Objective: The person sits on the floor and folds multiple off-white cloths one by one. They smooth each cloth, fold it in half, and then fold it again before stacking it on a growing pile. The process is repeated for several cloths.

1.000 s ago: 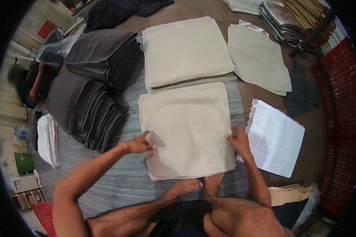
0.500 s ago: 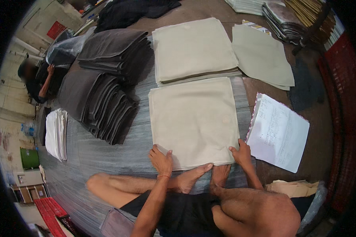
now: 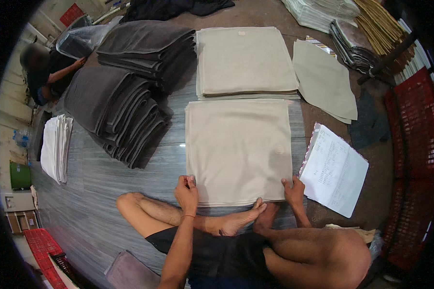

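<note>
A square pile of cream cloth pieces (image 3: 238,149) lies flat in front of my crossed legs. My left hand (image 3: 186,194) is closed at its near left corner, thumb against the curled fingers, pinching the cloth edge. At the near right edge, my right hand (image 3: 294,191) grips the cloth with its thumb on top; its other fingers are partly hidden. The top piece has soft wrinkles and a faint round mark near its right side. Just beyond lies a second, thicker cream pile (image 3: 246,60). My bare feet (image 3: 238,219) touch or nearly touch the near edge.
Folded dark grey cloth stacks (image 3: 111,103) stand at left, beside a white folded bundle (image 3: 56,149). An open notebook (image 3: 335,168) lies at right, below loose cream pieces (image 3: 325,79). Red plastic crates (image 3: 412,125) line the right side. Another person (image 3: 41,72) sits at far left.
The whole view has shifted slightly. My left fingers have drawn closer together at the cloth's left edge; my right hand stays at the right edge. The other person's arm has moved.
</note>
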`<state>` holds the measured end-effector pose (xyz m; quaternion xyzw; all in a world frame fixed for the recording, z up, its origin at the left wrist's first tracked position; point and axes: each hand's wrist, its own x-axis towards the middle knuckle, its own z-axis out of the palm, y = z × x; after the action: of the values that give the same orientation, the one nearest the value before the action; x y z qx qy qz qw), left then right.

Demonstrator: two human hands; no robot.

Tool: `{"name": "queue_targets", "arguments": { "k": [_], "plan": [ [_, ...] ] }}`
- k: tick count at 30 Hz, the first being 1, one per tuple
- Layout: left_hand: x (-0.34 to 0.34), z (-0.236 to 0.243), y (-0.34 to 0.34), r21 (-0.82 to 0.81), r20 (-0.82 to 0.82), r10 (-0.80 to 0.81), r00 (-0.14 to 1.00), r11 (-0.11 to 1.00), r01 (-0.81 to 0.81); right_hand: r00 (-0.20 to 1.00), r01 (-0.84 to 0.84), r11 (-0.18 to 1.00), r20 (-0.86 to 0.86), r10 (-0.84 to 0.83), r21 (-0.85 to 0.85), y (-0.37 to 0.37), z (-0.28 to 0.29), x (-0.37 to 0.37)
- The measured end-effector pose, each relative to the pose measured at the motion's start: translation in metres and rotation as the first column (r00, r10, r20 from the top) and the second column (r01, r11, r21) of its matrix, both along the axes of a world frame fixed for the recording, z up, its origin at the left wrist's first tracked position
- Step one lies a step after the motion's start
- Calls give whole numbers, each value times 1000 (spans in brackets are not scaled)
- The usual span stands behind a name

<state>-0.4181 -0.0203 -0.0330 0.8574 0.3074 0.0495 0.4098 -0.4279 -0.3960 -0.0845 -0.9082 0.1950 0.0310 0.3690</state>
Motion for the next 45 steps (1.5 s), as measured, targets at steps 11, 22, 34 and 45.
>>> {"name": "queue_targets", "arguments": {
  "k": [11,22,34,45],
  "plan": [
    [-14,-11,13,154,-112,-63,992,985,80,1000,-12,1000,-10,12,16,4,10,3],
    [59,27,-72,148,284,-549,786,835,529,863,-243,957,415,288,-159,45,49,70],
    [251,-8,-17,607,180,-572,800,705,368,643,-467,815,500,580,-345,70,58,312],
    [362,21,-16,459,-75,-787,612,517,722,705,-648,752,278,653,-122,103,52,384]
  ]
}}
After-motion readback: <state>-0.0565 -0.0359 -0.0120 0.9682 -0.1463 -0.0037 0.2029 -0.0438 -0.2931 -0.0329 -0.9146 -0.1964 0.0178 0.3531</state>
